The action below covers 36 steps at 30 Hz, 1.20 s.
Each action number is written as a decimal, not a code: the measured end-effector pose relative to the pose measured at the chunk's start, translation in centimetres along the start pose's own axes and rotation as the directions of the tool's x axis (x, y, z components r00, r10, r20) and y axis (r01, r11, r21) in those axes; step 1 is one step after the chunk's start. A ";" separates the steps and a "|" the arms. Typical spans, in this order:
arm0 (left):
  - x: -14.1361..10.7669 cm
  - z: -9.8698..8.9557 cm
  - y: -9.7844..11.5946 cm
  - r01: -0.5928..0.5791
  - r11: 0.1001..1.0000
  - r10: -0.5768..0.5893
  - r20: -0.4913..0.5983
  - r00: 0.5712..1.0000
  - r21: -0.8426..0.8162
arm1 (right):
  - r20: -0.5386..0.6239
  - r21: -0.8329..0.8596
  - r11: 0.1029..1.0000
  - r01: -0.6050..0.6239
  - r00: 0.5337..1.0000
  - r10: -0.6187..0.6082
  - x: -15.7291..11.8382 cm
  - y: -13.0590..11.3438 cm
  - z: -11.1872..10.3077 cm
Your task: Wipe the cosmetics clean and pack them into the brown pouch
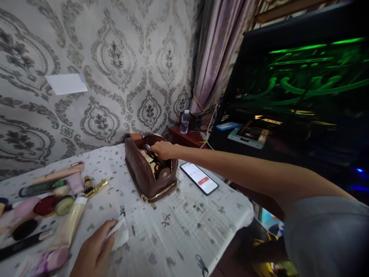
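Observation:
A brown leather bag (141,169) stands unzipped on the patterned white cloth (161,231), with several items inside. My right hand (163,150) reaches over the bag's right side into its opening, fingers closed on something I cannot make out. Near the cloth's front edge, my left hand (96,246) pinches a crumpled white tissue (119,234). Left of that hand lie several cosmetics, among them a cream tube (70,221), a pink-capped tube (54,259), a gold tube (98,188) and a green jar (64,205).
A phone (199,178) with a lit screen lies right of the bag, below my right forearm. Behind are a plastic bottle (185,122) on a red surface and a patterned wall. A black computer case (288,127) with green lights stands at the right.

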<state>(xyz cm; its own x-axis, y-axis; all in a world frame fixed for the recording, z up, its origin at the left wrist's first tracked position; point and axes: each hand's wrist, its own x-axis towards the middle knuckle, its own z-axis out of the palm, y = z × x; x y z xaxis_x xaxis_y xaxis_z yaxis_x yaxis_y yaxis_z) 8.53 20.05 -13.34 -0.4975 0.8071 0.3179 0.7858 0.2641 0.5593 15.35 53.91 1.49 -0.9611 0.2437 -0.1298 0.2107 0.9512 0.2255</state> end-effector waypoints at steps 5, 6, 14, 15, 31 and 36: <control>-0.2 0.3 -0.6 -0.035 0.999 0.035 -0.010 0.999 -0.015 | 0.006 -0.056 0.998 -0.013 1.000 0.013 -0.4 -0.7 -0.2; -0.3 0.3 -0.8 -0.038 0.999 0.038 0.009 0.999 -0.012 | -0.015 -0.084 0.996 -0.011 1.000 0.010 -0.6 -0.9 -0.3; -0.6 0.4 -1.9 0.008 1.000 -0.007 0.113 0.994 -0.005 | 0.000 -0.211 0.912 0.351 0.933 -0.359 -0.1 -1.9 1.6; -0.6 0.5 -1.8 0.007 1.000 -0.006 0.115 0.993 -0.008 | 0.008 -0.206 0.912 0.354 0.933 -0.361 0.2 -1.8 2.1; -0.1 -0.3 1.1 0.077 0.997 -0.075 0.083 0.994 -0.024 | -0.116 -0.126 0.903 0.410 0.898 -0.424 -0.8 -1.8 1.9; -0.1 -0.4 1.9 0.076 0.995 -0.072 0.074 0.995 -0.058 | -0.126 0.067 0.954 0.292 0.951 -0.282 -3.4 -2.4 1.1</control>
<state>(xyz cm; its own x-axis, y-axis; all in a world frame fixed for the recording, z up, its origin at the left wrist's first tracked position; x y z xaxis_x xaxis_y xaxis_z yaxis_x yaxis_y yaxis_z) 9.90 20.26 -12.03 -0.5240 0.8230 0.2194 0.7231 0.2937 0.6252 18.36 51.03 0.35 -0.9960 -0.0604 -0.0654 -0.0676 0.9914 0.1124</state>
